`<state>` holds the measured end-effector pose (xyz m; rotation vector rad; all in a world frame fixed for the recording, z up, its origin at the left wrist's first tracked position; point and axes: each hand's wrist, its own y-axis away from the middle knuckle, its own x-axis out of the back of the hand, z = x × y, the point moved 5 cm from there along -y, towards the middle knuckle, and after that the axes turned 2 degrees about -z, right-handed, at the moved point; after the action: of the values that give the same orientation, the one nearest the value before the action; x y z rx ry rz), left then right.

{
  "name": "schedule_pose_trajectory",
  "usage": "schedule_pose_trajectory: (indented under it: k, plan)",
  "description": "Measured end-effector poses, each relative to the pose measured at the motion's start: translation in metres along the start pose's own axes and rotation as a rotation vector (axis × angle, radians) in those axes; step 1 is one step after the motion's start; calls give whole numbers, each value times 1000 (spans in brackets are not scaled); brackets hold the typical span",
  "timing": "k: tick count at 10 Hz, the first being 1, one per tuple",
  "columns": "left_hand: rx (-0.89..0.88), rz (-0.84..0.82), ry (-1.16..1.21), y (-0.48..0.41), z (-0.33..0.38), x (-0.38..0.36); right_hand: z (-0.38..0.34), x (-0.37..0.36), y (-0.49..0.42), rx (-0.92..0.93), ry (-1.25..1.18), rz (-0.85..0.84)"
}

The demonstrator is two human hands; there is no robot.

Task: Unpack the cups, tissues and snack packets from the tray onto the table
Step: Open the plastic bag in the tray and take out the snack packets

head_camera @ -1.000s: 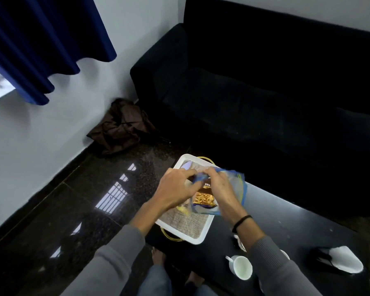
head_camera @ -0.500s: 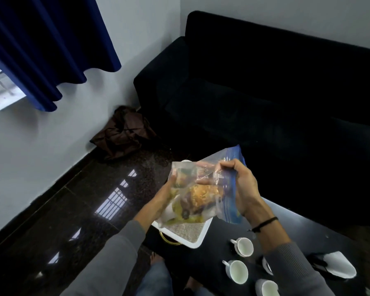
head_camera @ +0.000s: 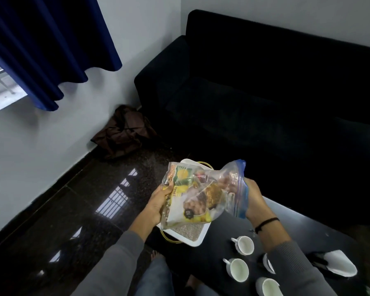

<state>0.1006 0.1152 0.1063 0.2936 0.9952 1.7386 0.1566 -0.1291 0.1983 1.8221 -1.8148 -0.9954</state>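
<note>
Sofa (head_camera: 276,99): dark, fills the upper right of the frame, not part of the task
Table (head_camera: 286,221): dark top at the lower right; four white cups (head_camera: 245,245) and the tissues (head_camera: 340,262) already stand there
Tray (head_camera: 192,233): white, lower centre, under the bag; what shows of its mat is bare
Bag of snack packets (head_camera: 201,195): clear zip bag, held in the air above the tray, long axis running from lower left up to its blue zip edge at the upper right
Left hand (head_camera: 158,201): closed around the bag's lower left end
Right hand (head_camera: 252,199): pinched closed on the zip edge, nearer to the free table top, so I judge it leads the placing
Change: half a second ago the bag was higher and more upright; now it is tilted and lower
</note>
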Motion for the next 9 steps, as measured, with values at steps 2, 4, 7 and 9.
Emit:
schedule_pose_trajectory:
  k: [2,4,7,9]
  plan:
    - [-41,-69,25,5,1,9,31,2,1,-123,225,-13]
    - [-59,-103,90,3,3,8,46,5,-5,-155,257,-38]
    - [-3,190,6,-49,-17,24,79,-4,-45,-162,280,-113]
    - [-3,307,90,-72,-37,55,90,7,-81,-193,539,-77]
